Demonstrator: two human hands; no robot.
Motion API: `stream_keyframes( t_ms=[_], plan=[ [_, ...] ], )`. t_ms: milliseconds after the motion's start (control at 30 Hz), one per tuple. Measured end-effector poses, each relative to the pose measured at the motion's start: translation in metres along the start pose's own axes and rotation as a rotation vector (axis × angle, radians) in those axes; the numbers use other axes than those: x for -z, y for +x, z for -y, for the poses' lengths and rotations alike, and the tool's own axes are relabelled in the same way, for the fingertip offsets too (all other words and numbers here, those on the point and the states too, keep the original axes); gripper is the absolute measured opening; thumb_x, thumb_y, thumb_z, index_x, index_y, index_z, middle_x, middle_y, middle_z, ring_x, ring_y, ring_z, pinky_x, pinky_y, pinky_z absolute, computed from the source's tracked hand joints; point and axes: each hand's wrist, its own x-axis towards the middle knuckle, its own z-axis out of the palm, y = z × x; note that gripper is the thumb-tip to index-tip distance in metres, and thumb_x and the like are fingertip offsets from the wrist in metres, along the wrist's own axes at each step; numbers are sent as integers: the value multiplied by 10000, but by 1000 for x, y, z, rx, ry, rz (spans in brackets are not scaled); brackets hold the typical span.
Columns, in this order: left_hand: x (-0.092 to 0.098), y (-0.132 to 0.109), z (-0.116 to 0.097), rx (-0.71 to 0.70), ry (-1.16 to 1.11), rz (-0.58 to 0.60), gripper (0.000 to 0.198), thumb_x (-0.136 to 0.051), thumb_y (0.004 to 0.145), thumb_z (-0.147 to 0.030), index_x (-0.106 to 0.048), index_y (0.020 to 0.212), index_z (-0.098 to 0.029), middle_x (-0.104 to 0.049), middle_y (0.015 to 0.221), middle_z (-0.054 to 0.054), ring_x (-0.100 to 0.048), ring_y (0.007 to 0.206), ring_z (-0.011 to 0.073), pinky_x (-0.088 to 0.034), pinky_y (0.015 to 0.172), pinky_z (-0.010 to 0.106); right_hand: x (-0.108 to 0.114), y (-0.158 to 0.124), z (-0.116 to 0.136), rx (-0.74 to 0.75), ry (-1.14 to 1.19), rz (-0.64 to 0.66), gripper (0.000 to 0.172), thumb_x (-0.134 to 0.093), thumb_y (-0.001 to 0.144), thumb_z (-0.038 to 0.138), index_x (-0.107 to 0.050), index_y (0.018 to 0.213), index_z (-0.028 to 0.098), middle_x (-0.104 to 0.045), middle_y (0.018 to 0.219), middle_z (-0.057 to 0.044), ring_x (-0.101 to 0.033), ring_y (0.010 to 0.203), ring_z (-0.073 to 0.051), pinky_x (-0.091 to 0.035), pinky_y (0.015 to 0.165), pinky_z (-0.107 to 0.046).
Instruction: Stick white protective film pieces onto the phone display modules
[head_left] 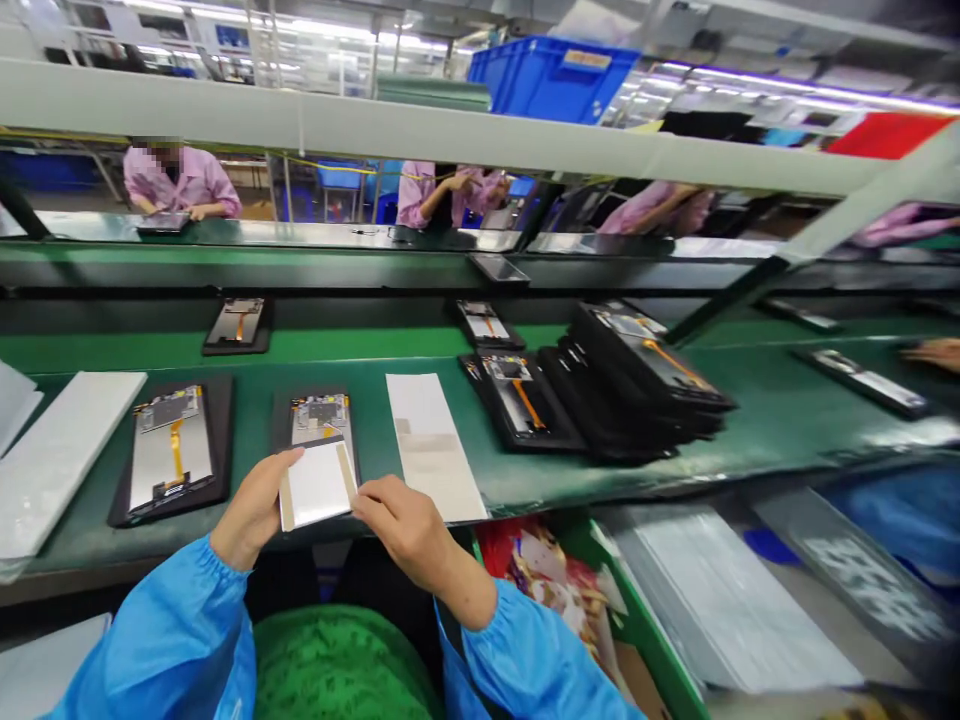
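Between my two hands is a flat white rectangular piece with tan strips along its left and right edges. My left hand grips it by the left side, thumb on top. At its right edge the fingertips of my right hand are pinched together; whether they hold the strip or the piece itself is hard to tell. Just behind it lies an opened tablet with a bare circuit board, partly covered by the piece. Another opened tablet with an orange ribbon cable rests on a black pad to the left.
Right of my hands lies a long pale sheet. Beyond it are stacked opened tablets. White sheets lie at the left. Below the green bench is a green bin with scraps. Co-workers in pink sit across the line.
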Motion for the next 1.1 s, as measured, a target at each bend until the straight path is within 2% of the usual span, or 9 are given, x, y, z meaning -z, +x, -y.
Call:
stream_keyframes(
  t_ms=[133, 300, 467, 533, 633, 700, 767, 900, 1100],
  plan=[
    [-19, 6, 15, 59, -9, 133, 306, -700, 864, -354, -692, 1024, -94, -776, 849, 129, -742, 701, 233, -593, 660, 321, 5, -23, -8, -4, -128, 16, 233, -446, 978, 60, -625, 1109, 130, -693, 966, -121, -616, 839, -209, -511, 683, -322],
    [-42, 5, 18, 49, 0, 159, 415, -719, 858, -383, -657, 1158, -103, -778, 959, 144, -753, 878, 281, -605, 790, 390, 5, -29, -9, -27, -192, 75, 202, -438, 985, 80, -622, 1003, 162, -670, 927, -114, -594, 800, -213, -481, 663, -337],
    [-50, -10, 5, 46, 137, 352, 491, -786, 797, -401, -692, 1180, -108, -778, 961, 142, -745, 878, 291, -589, 710, 331, 11, -31, -27, -39, -36, 119, 164, -484, 956, 112, -577, 851, 197, -659, 847, -60, -593, 770, -184, -480, 662, -303],
    [-48, -14, 2, 89, 189, 407, 500, -791, 795, -380, -693, 1206, -113, -777, 972, 144, -744, 868, 292, -575, 668, 308, 21, -36, -48, -240, 65, -22, 142, -488, 946, 147, -580, 854, 205, -670, 831, -40, -606, 733, -164, -492, 653, -283],
    [-44, -10, 7, 177, 105, 433, 497, -719, 861, -361, -641, 1303, -149, -758, 1086, 141, -735, 933, 285, -585, 772, 349, 38, -44, -76, -704, -37, -455, 119, -515, 930, 194, -580, 832, 204, -659, 752, -22, -590, 624, -155, -491, 601, -283],
    [-44, -3, 15, 207, -14, 416, 472, -637, 915, -356, -601, 1348, -172, -731, 1176, 135, -717, 1019, 279, -571, 881, 390, 42, -45, -76, -808, -140, -626, 105, -532, 932, 211, -592, 847, 201, -661, 760, -33, -595, 631, -168, -508, 621, -305],
    [-47, 5, 24, 213, -99, 391, 444, -583, 940, -345, -588, 1352, -179, -707, 1234, 129, -694, 1088, 276, -550, 941, 407, 35, -42, -56, -666, -130, -539, 127, -503, 957, 189, -621, 913, 206, -669, 807, -52, -623, 707, -184, -530, 674, -317],
    [-56, 13, 38, 194, -168, 362, 427, -559, 944, -326, -572, 1347, -186, -699, 1239, 120, -692, 1078, 272, -550, 934, 423, 8, -31, 2, -207, -6, -79, 247, -428, 989, 98, -649, 1035, 200, -680, 900, -77, -629, 849, -193, -542, 734, -301],
    [-69, 8, 42, 207, -204, 310, 407, -588, 927, -280, -576, 1318, -167, -728, 1123, 121, -714, 976, 259, -566, 872, 399, 6, -28, 15, -55, -82, 134, 176, -470, 1004, 111, -638, 1044, 144, -670, 895, -76, -605, 825, -180, -528, 713, -281]
  ],
)
